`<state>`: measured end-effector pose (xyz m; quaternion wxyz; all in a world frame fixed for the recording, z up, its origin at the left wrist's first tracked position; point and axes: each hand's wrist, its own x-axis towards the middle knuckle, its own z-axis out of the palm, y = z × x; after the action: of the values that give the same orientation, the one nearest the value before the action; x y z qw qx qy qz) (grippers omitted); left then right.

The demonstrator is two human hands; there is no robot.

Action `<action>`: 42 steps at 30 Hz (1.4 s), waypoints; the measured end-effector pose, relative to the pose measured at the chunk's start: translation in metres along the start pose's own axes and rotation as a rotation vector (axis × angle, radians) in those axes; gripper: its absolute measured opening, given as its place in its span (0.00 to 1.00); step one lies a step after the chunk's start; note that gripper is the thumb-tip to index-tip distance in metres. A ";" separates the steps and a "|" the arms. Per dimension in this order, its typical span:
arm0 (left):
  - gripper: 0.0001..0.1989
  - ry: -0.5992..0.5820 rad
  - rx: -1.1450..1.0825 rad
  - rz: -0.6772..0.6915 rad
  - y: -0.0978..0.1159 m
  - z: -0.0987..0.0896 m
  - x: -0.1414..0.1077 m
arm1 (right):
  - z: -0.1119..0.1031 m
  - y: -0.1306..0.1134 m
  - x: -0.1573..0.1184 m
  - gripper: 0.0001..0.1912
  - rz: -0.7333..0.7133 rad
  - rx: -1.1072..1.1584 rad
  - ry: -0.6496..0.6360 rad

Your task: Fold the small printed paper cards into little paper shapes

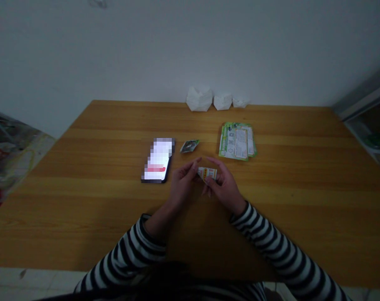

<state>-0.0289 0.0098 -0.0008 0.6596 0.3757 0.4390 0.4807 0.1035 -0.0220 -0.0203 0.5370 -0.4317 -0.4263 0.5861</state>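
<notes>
Between my two hands is a small piece of folded printed paper (208, 172), white with orange and yellow markings. My left hand (183, 182) pinches its left end between thumb and fingers. My right hand (226, 186) grips its right side, the thumb lying on the lower edge. Just beyond my hands lies a small folded paper piece (189, 146) with a dark and green print. A stack of green and white printed cards (237, 141) rests farther back to the right.
A phone (157, 161) with a lit, blurred screen lies left of my hands on the wooden table (98, 167). Three white folded paper pieces (199, 99) stand along the back edge, against the pale wall (190, 46). At the far right is a shelf or frame (367, 102).
</notes>
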 end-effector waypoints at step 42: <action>0.03 -0.038 0.409 0.371 0.004 -0.006 -0.003 | -0.029 -0.016 -0.005 0.05 -0.405 -0.417 0.212</action>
<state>-0.0365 0.0079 0.0014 0.4789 0.5840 0.4379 0.4878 0.1354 -0.0253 -0.0126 0.5843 -0.4976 -0.5562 0.3187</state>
